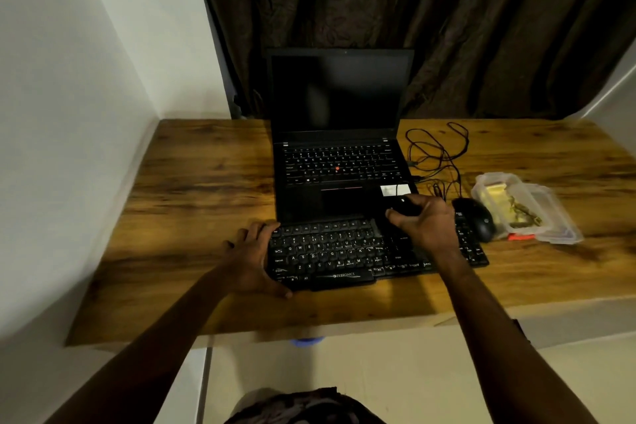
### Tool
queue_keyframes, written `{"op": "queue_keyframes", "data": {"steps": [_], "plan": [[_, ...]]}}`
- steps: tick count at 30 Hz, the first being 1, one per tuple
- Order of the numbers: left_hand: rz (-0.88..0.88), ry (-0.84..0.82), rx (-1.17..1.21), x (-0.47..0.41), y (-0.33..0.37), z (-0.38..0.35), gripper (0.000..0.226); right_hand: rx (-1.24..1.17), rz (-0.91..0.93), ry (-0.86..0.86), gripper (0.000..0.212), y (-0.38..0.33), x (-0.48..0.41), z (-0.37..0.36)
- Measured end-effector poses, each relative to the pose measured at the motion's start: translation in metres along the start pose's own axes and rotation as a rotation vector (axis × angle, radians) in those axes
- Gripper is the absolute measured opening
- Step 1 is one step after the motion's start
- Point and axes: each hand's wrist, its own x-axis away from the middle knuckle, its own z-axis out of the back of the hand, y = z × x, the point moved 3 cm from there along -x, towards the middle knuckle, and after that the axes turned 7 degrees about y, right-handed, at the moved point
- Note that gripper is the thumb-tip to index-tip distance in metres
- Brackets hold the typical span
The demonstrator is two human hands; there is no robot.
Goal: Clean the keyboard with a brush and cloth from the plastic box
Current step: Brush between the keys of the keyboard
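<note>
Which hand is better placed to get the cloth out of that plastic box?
Probably the right hand: the plastic box lies on its side of the table, just past the mouse. The left hand grips the left end of the keyboard. The right holds a dark object, though.

**Person, head-camera view.** The left forearm [165, 330] and the right forearm [488, 320] are bare along their whole visible length, from the lower frame edge to the wrist. The left hand [253, 253] and the right hand [426, 220] are likewise bare. A fingernail shows at the tip of the left thumb. At bottom centre is a patch of dark clothing [309, 404], creased, with a faint paler pattern. The frame edge cuts it off, so the kind of garment cannot be told.
</note>
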Motion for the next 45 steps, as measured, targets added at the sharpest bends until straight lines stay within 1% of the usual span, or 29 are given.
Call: {"op": "queue_keyframes", "data": {"steps": [3,6,8,10,13,15,17,20,22,24,26,29,32,35,36,39,40,41,43,45], "plan": [[0.001,-0.002,0.0,0.0,0.0,0.0,0.148,0.122,0.015,0.08,0.032,0.009,-0.005,0.012],[-0.001,0.003,-0.003,0.0,0.0,0.0,0.148,0.212,0.06,0.1,0.041,-0.001,-0.002,0.009],[-0.009,0.005,0.007,0.0,-0.001,-0.001,0.148,0.219,0.083,0.06,0.038,-0.015,0.004,-0.002],[-0.01,0.005,0.015,0.001,-0.001,0.0,0.148,0.192,0.126,-0.018,0.026,-0.029,0.01,-0.019],[-0.006,0.007,0.033,0.002,0.0,0.0,0.15,0.052,0.138,-0.108,0.014,-0.043,0.017,-0.039],[-0.009,-0.001,0.032,0.002,0.002,0.001,0.15,-0.03,0.107,-0.126,0.012,-0.041,0.016,-0.041],[-0.009,-0.007,0.041,0.002,0.001,0.001,0.148,-0.017,0.064,-0.102,0.014,-0.032,0.014,-0.034],[-0.006,-0.002,0.039,0.002,0.001,0.001,0.146,0.039,-0.008,0.004,0.03,-0.012,0.006,-0.008],[-0.002,-0.002,0.003,0.001,0.001,0.001,0.146,0.132,0.007,0.088,0.031,-0.005,0.002,0.012],[-0.001,0.003,-0.014,0.002,0.001,0.001,0.146,0.196,0.038,0.122,0.03,-0.003,0.0,0.022],[-0.004,0.007,-0.009,0.001,0.001,0.001,0.146,0.207,0.05,0.095,0.028,-0.006,0.004,0.02],[-0.003,0.007,-0.001,0.001,0.0,0.0,0.147,0.206,0.069,0.036,0.033,-0.013,0.012,0.0],[-0.001,0.008,0.005,0.0,0.0,-0.001,0.148,0.117,0.065,-0.028,0.021,-0.017,0.018,-0.015],[-0.002,0.0,-0.003,0.0,0.001,0.0,0.148,0.095,0.032,-0.017,0.02,-0.012,0.016,-0.009],[-0.003,-0.003,-0.001,0.0,0.001,0.0,0.148,0.104,0.031,0.006,0.024,-0.01,0.015,-0.004],[0.001,-0.003,0.01,0.0,-0.001,0.0,0.149,0.166,-0.01,0.052,0.062,0.003,0.01,0.009],[0.003,-0.003,0.01,0.0,-0.001,-0.001,0.149,0.178,-0.007,0.05,0.067,0.004,0.01,0.011],[0.001,-0.002,0.008,0.0,-0.001,-0.001,0.149,0.189,-0.001,0.045,0.063,0.004,0.011,0.011],[-0.006,0.004,0.008,0.0,-0.001,-0.002,0.149,0.183,0.028,0.037,0.039,-0.005,0.015,0.006],[-0.009,0.006,0.008,0.0,-0.001,-0.001,0.149,0.154,0.078,0.009,0.021,-0.016,0.02,-0.004]]}}
